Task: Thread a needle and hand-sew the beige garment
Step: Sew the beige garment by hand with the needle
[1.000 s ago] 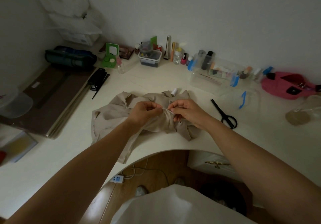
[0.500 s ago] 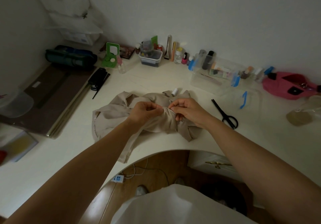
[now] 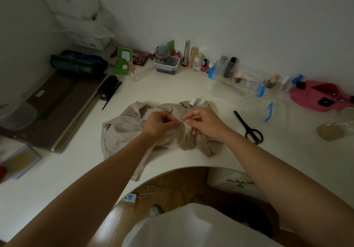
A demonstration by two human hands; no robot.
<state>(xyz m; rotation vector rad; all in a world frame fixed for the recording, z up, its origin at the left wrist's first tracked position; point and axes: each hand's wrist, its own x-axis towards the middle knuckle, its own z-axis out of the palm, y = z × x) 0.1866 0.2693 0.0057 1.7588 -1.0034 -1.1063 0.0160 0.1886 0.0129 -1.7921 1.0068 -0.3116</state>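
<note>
Between your 2 pinches, a fold of the beige garment [image 3: 124, 131] stands raised. Your left hand [image 3: 160, 124] and right hand [image 3: 206, 125] each pinch cloth; needle too small to confirm. Draw the fold taut, take short even stitches. Thread spool [image 3: 192, 102] lies just beyond the grip.

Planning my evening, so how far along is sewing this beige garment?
Threading looks done: the white spool sits aside behind the beige garment. In hand: left hand and right hand pinch a bunched fold; needle too small to see. Left: finishing stitches, trimming; scissors lie untouched.
</note>
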